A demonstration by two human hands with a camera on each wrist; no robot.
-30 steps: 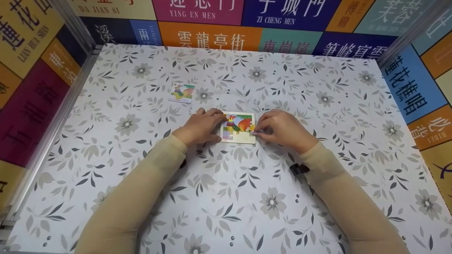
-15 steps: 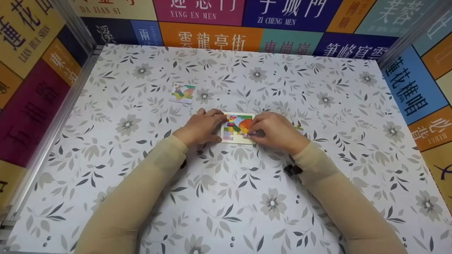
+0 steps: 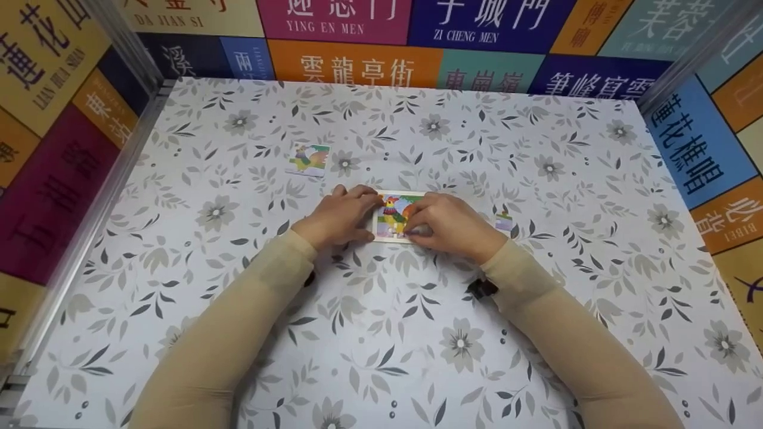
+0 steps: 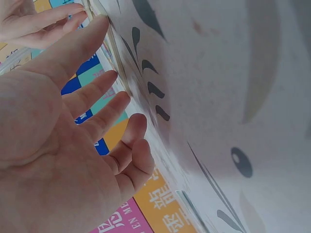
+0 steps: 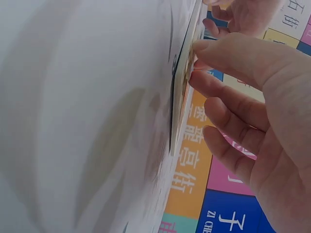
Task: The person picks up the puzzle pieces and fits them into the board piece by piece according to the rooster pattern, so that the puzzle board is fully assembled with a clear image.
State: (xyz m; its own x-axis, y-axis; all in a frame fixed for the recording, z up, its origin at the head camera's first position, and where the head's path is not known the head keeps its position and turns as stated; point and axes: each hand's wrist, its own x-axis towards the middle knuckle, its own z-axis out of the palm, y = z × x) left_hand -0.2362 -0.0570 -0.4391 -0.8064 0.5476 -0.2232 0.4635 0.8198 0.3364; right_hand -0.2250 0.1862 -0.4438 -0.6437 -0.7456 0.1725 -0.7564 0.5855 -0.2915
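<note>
A small jigsaw puzzle board (image 3: 375,231) with a rooster picture and a pale rim lies flat near the middle of the table. At its left side my left hand (image 3: 337,215) rests with fingers spread, fingertips and thumb touching the edge. My right hand (image 3: 456,227) reaches over the board's right part, thumb and forefinger pinching a small puzzle piece low on the picture. That piece is mostly hidden by the fingers. From the right wrist view, the thumb and forefinger (image 5: 206,80) meet close above the puzzle board (image 5: 179,102), the other fingers loosely bent.
Right of my right hand lies a loose green and purple puzzle piece (image 3: 503,220). A rooster picture card (image 3: 309,159) lies behind and left of the board. The patterned tabletop (image 3: 381,333) has walls with coloured lettered panels (image 3: 357,68) at its back and sides.
My right hand has moved left, from the board's right edge to over its lower right part, with the pinched piece. The loose piece at right has come into sight. My left hand stays put.
</note>
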